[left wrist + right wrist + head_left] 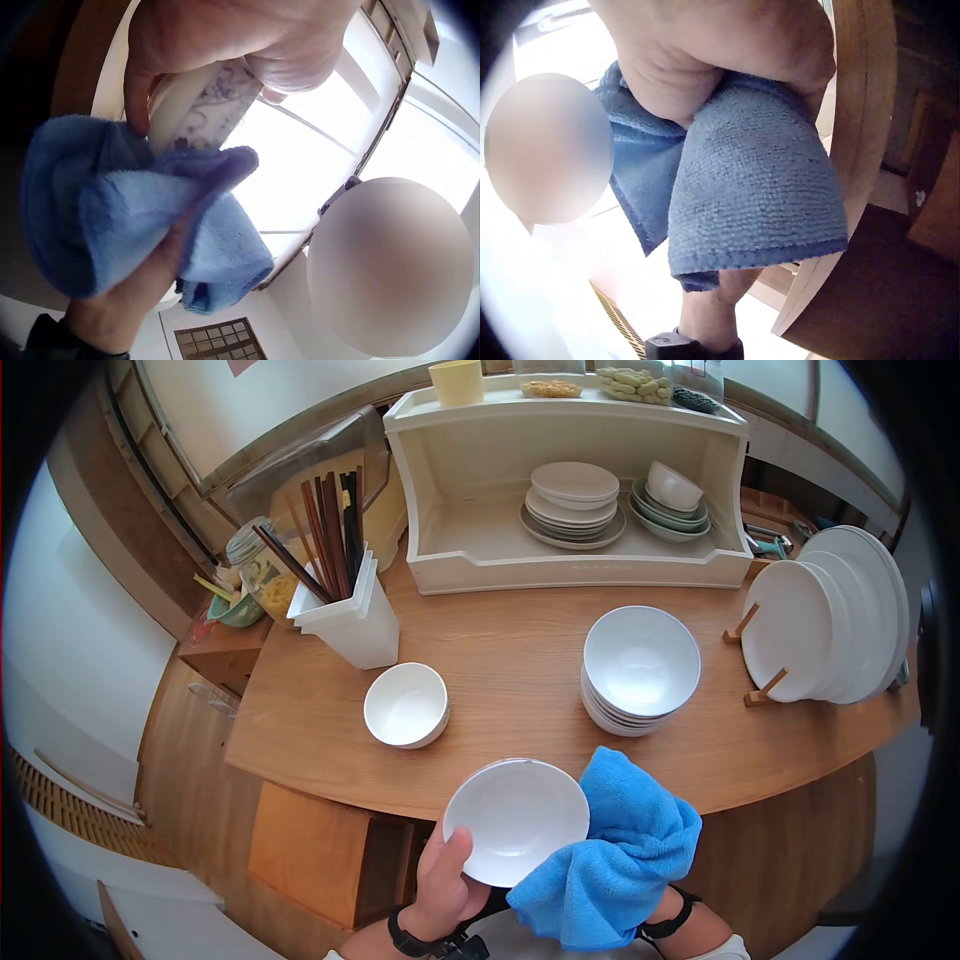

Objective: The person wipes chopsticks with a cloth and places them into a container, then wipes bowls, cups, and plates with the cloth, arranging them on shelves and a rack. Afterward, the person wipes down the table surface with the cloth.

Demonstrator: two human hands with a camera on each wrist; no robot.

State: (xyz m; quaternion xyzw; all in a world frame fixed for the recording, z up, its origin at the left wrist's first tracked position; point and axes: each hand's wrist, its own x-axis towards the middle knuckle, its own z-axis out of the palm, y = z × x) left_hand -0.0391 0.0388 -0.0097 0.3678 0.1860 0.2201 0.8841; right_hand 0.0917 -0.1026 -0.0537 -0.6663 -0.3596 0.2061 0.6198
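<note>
My left hand (443,880) grips a white bowl (517,815) at the front edge of the table, thumb over its near-left rim. The bowl tilts so its white inside shows in the head view. Purple floral pattern runs round its outer wall in the left wrist view. A blue cloth (625,850) bunches against the bowl's right side, and my right hand (731,49) holds it. In the head view the cloth hides most of that hand. Past the bowl stand a small white bowl (405,702) and, to the right, a stack of white bowls (641,660).
A white holder (358,622) with dark chopsticks stands at the left. Behind is a cream shelf (470,572) with stacked plates (575,482) and green bowls (668,518). White plates (790,630) stand upright in a wooden rack at the right. The table's curved front edge lies near my hands.
</note>
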